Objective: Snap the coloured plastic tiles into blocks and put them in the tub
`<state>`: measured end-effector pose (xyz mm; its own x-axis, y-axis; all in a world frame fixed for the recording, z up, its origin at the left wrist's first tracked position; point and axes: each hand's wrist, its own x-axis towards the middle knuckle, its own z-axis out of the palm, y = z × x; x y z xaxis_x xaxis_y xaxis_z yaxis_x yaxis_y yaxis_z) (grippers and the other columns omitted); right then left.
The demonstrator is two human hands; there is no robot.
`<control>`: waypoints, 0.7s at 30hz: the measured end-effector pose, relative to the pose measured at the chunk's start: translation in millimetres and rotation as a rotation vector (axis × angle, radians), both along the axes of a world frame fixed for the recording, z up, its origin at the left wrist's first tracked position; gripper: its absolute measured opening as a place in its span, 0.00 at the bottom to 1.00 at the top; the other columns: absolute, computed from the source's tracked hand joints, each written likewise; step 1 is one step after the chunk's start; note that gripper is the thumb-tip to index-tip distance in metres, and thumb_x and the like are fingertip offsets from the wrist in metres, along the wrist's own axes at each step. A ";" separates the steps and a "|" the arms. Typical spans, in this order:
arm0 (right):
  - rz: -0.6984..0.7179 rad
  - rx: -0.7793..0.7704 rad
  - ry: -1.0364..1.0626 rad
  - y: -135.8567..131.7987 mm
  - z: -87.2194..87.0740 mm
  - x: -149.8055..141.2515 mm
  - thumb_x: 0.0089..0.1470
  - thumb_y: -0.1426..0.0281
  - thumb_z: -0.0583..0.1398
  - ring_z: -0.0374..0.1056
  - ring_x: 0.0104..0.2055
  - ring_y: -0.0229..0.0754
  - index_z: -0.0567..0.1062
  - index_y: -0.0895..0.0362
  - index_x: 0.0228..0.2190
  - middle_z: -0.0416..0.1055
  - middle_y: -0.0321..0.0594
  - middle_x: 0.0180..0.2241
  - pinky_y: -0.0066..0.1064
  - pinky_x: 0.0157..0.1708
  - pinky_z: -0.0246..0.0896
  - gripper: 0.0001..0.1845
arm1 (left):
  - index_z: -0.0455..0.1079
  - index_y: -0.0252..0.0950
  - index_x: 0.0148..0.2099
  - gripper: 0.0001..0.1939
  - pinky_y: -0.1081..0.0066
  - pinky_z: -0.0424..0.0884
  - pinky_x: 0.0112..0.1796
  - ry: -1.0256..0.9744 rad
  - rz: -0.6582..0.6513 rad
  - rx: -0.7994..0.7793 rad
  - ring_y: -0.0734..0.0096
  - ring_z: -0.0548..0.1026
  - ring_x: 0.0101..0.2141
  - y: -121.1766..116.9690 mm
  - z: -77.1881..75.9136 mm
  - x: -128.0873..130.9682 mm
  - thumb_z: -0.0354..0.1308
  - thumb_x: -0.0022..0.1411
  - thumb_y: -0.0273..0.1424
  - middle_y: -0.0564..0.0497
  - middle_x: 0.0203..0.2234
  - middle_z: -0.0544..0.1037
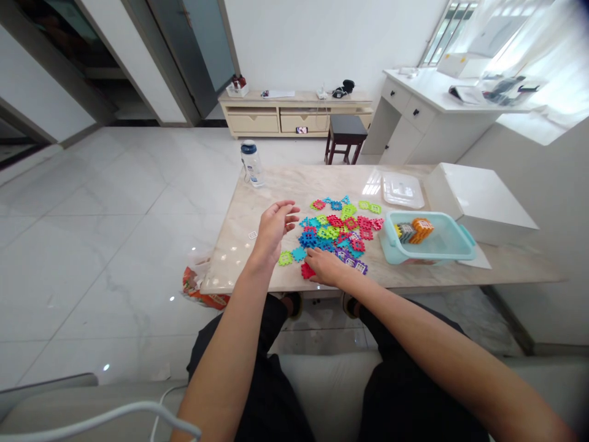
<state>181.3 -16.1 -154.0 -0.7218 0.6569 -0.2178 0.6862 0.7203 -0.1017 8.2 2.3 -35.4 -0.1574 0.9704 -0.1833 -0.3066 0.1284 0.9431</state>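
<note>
My left hand (275, 228) hovers above the table, left of a heap of interlocking plastic tiles (329, 231). Its fingers are apart and hold nothing. At the near side of the heap, my right hand (324, 267) is low, with thumb and bent fingers around a red tile (307, 271) that is partly hidden. The notched square tiles are red, blue, green and purple, with some small triangles. Close by lie a turquoise tile (299, 254) and a green tile (285, 258). Purple tiles (350, 261) lie just beyond my right wrist.
A light-blue tub (453, 253) at the right holds grey and orange tile stacks (420, 231). Behind it are a clear lid (403, 189) and a white box (488, 196). A water bottle (252, 164) stands at the far left corner. One white piece (253, 235) lies left.
</note>
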 end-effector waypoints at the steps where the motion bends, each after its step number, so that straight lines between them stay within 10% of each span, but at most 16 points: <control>1: -0.005 -0.002 -0.006 -0.4 -0.8 -1.1 0.63 0.63 0.69 0.73 0.59 0.58 0.81 0.63 0.51 0.74 0.57 0.58 0.40 0.57 0.71 0.19 | 0.78 0.37 0.45 0.11 0.75 0.72 0.33 0.000 -0.001 0.000 0.74 0.78 0.32 0.0 0.0 0.2 0.66 0.59 0.31 0.45 0.41 0.84; 21: -0.049 -0.027 -0.013 -2.3 -12.9 -10.3 0.65 0.65 0.67 0.71 0.64 0.57 0.79 0.63 0.55 0.76 0.57 0.58 0.38 0.60 0.71 0.21 | 0.78 0.37 0.46 0.10 0.74 0.71 0.32 0.000 -0.010 -0.004 0.73 0.78 0.33 0.9 1.4 -0.9 0.65 0.62 0.31 0.44 0.42 0.84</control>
